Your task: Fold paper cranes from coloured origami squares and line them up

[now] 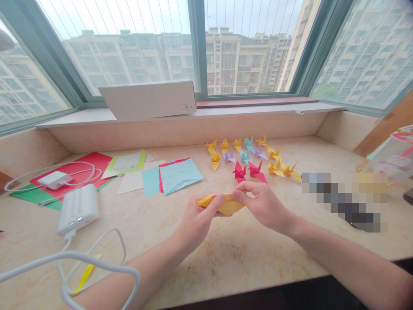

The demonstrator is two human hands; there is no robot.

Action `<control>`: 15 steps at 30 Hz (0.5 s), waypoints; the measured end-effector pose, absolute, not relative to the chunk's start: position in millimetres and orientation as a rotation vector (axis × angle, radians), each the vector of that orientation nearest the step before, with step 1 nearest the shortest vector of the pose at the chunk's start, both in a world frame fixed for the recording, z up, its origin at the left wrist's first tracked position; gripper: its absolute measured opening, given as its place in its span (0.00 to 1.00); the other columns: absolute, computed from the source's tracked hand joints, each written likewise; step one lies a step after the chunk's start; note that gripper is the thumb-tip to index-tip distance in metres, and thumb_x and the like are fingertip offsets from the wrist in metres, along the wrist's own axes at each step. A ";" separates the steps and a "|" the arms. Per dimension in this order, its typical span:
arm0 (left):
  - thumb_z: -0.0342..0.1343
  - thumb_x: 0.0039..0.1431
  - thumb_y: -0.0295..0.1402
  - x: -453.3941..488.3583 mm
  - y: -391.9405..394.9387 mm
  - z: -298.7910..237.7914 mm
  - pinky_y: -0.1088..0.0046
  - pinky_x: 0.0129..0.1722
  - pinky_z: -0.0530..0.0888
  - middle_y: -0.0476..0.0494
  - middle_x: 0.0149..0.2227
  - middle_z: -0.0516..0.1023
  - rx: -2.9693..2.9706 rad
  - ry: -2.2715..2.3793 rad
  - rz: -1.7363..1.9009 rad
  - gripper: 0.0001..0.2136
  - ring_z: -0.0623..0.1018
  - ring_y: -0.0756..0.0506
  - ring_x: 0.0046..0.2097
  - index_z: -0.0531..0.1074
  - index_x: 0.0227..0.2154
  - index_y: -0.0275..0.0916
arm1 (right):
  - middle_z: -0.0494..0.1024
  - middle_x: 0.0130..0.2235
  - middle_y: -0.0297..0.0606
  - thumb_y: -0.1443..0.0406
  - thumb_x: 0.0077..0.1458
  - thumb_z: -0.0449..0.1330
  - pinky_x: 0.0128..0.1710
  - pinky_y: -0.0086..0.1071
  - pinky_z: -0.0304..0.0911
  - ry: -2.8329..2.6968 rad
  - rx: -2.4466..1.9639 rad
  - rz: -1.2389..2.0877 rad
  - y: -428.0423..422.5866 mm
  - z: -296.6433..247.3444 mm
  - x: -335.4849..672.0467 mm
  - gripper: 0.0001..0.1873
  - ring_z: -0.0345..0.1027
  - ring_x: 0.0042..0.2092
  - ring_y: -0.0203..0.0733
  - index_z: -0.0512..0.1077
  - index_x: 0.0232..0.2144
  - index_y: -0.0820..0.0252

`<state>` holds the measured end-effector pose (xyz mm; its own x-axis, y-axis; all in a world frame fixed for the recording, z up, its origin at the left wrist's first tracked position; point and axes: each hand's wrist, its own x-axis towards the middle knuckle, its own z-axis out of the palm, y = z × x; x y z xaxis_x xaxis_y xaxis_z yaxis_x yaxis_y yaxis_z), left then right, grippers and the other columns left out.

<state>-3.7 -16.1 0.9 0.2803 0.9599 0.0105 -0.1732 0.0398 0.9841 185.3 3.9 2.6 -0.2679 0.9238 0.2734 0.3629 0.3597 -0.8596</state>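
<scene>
Both my hands grip one piece of folded yellow origami paper above the stone counter. My left hand is closed around its left end, thumb pressed on top. At the right end, the thumb and fingers of my right hand pinch the paper's upper edge. Just beyond my hands stand two red paper cranes. Behind these are several yellow cranes, light blue cranes and purple cranes. The paper's underside is partly hidden by my left fingers.
To the left lie light blue sheets, a red sheet and a green sheet. A white power bank with a looping white cable sits near my left arm. A white box leans by the window. A blurred-out patch is at right.
</scene>
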 end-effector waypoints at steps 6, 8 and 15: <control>0.61 0.59 0.44 -6.0 -10.5 -3.1 0.62 0.44 0.79 0.37 0.39 0.84 1.112 0.900 1.091 0.16 0.82 0.39 0.42 0.81 0.38 0.34 | 0.78 0.50 0.43 0.60 0.62 0.60 0.53 0.45 0.65 -2.024 -0.849 0.373 4.8 -1.8 190.1 0.11 0.72 0.52 0.49 0.76 0.46 0.53; 0.61 0.60 0.44 -6.8 -9.1 -3.2 0.61 0.46 0.78 0.37 0.41 0.84 1.114 0.866 1.082 0.16 0.82 0.39 0.43 0.81 0.39 0.34 | 0.74 0.55 0.44 0.60 0.60 0.63 0.56 0.48 0.62 -2.147 -0.720 0.185 4.7 0.2 193.0 0.13 0.68 0.56 0.51 0.75 0.48 0.51; 0.61 0.61 0.44 -6.4 -8.7 -2.8 0.58 0.51 0.76 0.36 0.45 0.83 1.047 0.833 1.126 0.17 0.81 0.38 0.47 0.79 0.42 0.34 | 0.72 0.58 0.42 0.62 0.61 0.63 0.58 0.49 0.56 -2.321 -0.568 -0.155 5.6 4.8 195.1 0.11 0.65 0.57 0.50 0.77 0.47 0.48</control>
